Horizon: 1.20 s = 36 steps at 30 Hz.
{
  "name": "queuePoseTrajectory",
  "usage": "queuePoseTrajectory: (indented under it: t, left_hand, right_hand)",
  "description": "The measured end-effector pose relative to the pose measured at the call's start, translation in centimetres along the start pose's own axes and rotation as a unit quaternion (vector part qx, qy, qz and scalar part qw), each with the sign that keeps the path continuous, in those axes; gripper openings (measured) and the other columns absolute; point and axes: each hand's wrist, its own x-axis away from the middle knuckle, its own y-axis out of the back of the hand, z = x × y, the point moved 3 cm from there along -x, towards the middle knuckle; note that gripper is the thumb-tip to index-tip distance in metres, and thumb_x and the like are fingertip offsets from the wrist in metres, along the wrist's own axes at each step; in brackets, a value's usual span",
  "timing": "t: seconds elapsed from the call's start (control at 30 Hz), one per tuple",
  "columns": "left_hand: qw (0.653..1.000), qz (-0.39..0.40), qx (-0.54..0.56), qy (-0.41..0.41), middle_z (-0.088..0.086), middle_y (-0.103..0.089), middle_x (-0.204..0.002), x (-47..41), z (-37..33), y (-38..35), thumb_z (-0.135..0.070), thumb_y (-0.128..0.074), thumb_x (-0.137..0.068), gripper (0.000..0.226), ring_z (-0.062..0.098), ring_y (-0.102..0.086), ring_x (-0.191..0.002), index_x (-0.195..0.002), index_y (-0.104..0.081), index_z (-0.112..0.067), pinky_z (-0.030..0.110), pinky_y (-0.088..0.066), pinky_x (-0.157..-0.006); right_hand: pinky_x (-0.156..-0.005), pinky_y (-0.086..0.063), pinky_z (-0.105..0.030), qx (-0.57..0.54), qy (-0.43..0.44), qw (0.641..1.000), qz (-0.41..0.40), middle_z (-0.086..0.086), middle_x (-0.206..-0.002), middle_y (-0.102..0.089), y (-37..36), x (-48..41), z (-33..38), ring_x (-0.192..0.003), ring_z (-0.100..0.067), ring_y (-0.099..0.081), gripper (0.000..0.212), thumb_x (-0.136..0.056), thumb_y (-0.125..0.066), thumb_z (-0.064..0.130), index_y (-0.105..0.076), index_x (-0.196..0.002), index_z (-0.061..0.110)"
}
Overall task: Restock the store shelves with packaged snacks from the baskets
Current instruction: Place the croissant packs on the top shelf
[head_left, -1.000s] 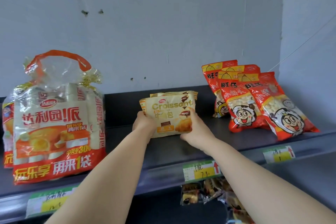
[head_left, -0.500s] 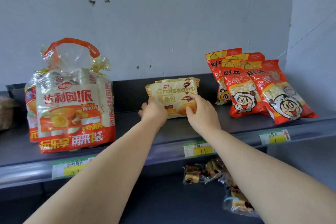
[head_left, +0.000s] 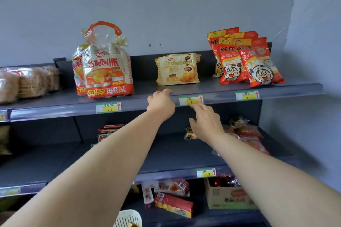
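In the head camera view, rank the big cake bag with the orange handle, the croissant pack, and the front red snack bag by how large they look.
1. cake bag, clearly largest.
2. red snack bag and croissant pack look about alike; I can't rank them.

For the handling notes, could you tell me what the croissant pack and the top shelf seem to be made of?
Croissant pack: looks like thin printed plastic film, slightly glossy, with crimped side seams. Top shelf: probably painted sheet metal, smooth dark grey with a faint sheen along its front lip.

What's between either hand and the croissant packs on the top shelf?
Nothing visible. The croissant packs stand alone on the top shelf; the left hand and right hand sit below and in front, both empty.
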Motion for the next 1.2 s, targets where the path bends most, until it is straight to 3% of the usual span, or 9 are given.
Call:
queuePoseTrajectory:
  t: [0.2, 0.37, 0.6, 0.77, 0.9, 1.2]
  left_hand:
    - [0.997, 0.057, -0.009, 0.042, 0.010, -0.047, -0.141, 8.2, 4.7, -1.1, -0.002, -0.041, -0.094, 0.062, 0.034, -0.039, -0.129, -0.148, -0.039, -0.031, 0.039, -0.051, -0.083]
    - [0.987, 0.120, -0.022, 0.104, 0.013, -0.057, -0.132, 14.6, 10.8, -3.0, -0.006, -0.045, -0.095, 0.056, 0.036, -0.053, -0.121, -0.146, -0.041, -0.028, 0.041, -0.047, -0.097]
    - [0.966, 0.159, -0.028, 0.204, 0.009, -0.059, -0.130, 20.5, 21.8, -5.6, -0.004, -0.042, -0.093, 0.055, 0.032, -0.057, -0.115, -0.142, -0.049, -0.028, 0.038, -0.050, -0.096]
    - [0.947, 0.187, -0.021, 0.260, 0.011, -0.063, -0.127, 21.6, 29.7, -6.7, -0.007, -0.047, -0.096, 0.047, 0.032, -0.062, -0.114, -0.140, -0.052, -0.020, 0.034, -0.051, -0.091]
    - [0.938, 0.234, -0.044, 0.251, 0.010, -0.059, -0.133, 20.4, 34.4, -8.4, -0.020, -0.052, -0.100, 0.037, 0.029, -0.058, -0.119, -0.136, -0.056, -0.016, 0.036, -0.047, -0.102]
    - [0.898, 0.358, -0.022, 0.256, 0.010, -0.063, -0.129, 16.9, 42.5, -16.0, -0.020, -0.050, -0.099, 0.033, 0.027, -0.059, -0.119, -0.126, -0.065, -0.009, 0.035, -0.047, -0.098]
  right_hand:
    - [-0.109, -0.032, -0.044, 0.002, 0.015, 0.996, 0.086, -0.005, -0.155, -0.029, -1.8, 7.8, 2.7, -0.142, -0.027, -0.026, 0.053, -0.097, -0.051, 0.029, -0.035, -0.147, 0.021]
    - [-0.111, -0.028, -0.046, 0.020, 0.041, 0.988, 0.148, -0.006, -0.158, -0.021, -4.4, 13.5, 4.5, -0.145, -0.026, -0.019, 0.053, -0.098, -0.050, 0.030, -0.032, -0.148, 0.022]
    - [-0.115, -0.024, -0.047, 0.036, 0.049, 0.964, 0.257, -0.006, -0.161, -0.017, -11.2, 19.1, 6.9, -0.149, -0.026, -0.011, 0.055, -0.097, -0.051, 0.031, -0.032, -0.148, 0.022]
    - [-0.116, -0.021, -0.049, 0.049, 0.059, 0.941, 0.328, -0.004, -0.161, -0.017, -16.9, 20.8, 9.7, -0.148, -0.026, -0.010, 0.055, -0.097, -0.051, 0.033, -0.033, -0.148, 0.022]
    - [-0.118, -0.018, -0.049, 0.050, 0.035, 0.926, 0.372, -0.003, -0.161, -0.016, -21.3, 20.4, 11.6, -0.149, -0.025, -0.008, 0.053, -0.098, -0.049, 0.032, -0.034, -0.148, 0.022]
    - [-0.116, -0.021, -0.046, 0.068, -0.020, 0.893, 0.445, -0.003, -0.160, -0.021, -29.7, 19.5, 13.5, -0.149, -0.024, -0.011, 0.051, -0.099, -0.046, 0.032, -0.036, -0.147, 0.021]
